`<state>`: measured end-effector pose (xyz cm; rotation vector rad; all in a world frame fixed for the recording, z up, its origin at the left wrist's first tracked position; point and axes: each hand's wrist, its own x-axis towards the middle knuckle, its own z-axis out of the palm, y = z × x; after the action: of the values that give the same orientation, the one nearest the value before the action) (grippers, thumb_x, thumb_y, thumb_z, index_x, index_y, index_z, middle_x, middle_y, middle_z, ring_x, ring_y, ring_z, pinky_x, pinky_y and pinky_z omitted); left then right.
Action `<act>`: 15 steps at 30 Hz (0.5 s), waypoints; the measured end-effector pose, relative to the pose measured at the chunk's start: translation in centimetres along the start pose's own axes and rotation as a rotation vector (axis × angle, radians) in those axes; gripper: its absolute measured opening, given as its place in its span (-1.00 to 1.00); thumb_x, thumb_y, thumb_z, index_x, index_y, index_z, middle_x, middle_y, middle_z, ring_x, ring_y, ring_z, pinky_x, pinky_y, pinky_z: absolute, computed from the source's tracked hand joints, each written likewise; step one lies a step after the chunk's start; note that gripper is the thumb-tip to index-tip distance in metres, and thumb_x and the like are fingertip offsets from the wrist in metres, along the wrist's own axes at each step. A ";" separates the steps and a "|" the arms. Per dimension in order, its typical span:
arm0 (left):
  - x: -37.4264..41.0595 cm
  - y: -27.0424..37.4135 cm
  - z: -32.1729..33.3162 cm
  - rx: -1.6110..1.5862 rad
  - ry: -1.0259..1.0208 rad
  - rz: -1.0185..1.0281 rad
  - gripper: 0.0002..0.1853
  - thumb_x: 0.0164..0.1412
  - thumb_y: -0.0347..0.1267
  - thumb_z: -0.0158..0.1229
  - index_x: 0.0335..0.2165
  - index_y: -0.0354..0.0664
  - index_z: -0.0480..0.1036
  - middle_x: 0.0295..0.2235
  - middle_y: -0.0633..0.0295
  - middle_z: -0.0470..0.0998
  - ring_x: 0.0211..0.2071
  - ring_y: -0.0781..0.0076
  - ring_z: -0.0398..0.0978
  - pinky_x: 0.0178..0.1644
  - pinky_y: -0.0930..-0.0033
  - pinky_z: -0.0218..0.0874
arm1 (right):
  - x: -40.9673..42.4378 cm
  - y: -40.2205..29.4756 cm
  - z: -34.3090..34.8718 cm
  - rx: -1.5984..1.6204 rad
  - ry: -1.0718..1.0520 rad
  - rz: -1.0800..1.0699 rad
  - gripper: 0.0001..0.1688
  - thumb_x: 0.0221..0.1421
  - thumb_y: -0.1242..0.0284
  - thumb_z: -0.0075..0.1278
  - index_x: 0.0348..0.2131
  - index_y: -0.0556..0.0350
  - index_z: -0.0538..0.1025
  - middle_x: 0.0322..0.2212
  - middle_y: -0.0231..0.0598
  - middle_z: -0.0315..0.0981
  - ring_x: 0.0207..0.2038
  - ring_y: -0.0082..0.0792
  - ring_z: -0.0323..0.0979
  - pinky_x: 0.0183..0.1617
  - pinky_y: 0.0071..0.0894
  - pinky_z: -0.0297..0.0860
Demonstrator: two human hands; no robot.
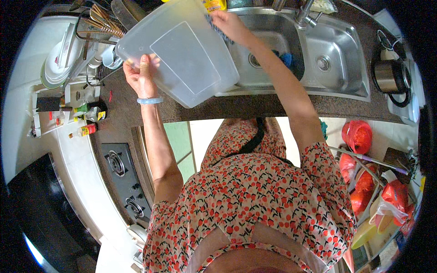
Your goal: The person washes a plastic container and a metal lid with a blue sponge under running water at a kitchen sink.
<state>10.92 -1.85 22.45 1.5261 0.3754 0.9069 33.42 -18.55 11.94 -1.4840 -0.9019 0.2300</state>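
Note:
A translucent plastic container (186, 58), with a raised rectangle on the face turned to me, is tilted over the counter and the near-left edge of the sink. My left hand (141, 73) grips its left side, thumb on the near face and fingers showing faintly through the plastic. At the container's far right edge, my right hand (227, 25) has its fingers curled over a dark blue patterned cloth (222, 32). The container hides part of that cloth. Below my right forearm lies the left basin of a steel double sink (269, 30).
A faucet (305, 17) stands behind the sink, and a dark pot (389, 76) sits at its right. Blue scrubbing material (286, 59) lies in the left basin. Plates (56, 70), chopsticks (102, 18) and bottles (85, 129) line the left. A gas hob (124, 170) is nearer me.

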 end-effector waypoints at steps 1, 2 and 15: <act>-0.1 -0.3 -0.4 -0.010 0.019 0.002 -0.69 0.12 -0.46 0.19 -0.20 -0.20 0.26 -0.37 0.13 0.52 -0.44 0.36 0.54 -0.41 0.40 0.42 | -1.0 0.8 0.9 0.013 -0.055 0.020 -0.73 0.22 0.40 -0.14 -0.20 0.23 0.47 -0.41 -0.43 0.49 -0.36 -0.61 0.39 -0.24 -0.54 0.34; 0.0 -0.7 -1.1 -0.021 0.038 0.003 -0.69 0.12 -0.47 0.19 -0.21 -0.20 0.25 -0.38 0.14 0.52 -0.44 0.36 0.53 -0.41 0.40 0.42 | -2.5 1.5 2.1 -0.017 0.000 0.073 -0.74 0.23 0.41 -0.16 -0.20 0.21 0.47 -0.41 -0.40 0.49 -0.36 -0.58 0.40 -0.25 -0.52 0.35; 0.8 -4.0 -6.1 -0.055 0.203 -0.012 -0.77 0.13 -0.48 0.17 -0.31 -0.15 0.24 -0.33 0.12 0.50 -0.36 0.23 0.53 -0.36 0.24 0.41 | -14.5 7.3 4.8 -0.063 -0.188 0.273 -0.74 0.19 0.47 -0.12 -0.16 0.25 0.45 -0.36 -0.26 0.50 -0.32 -0.50 0.40 -0.19 -0.48 0.34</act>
<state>8.15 3.64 18.50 1.3849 0.5007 1.0580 23.48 -23.31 -0.91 -1.6633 -0.8591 0.5536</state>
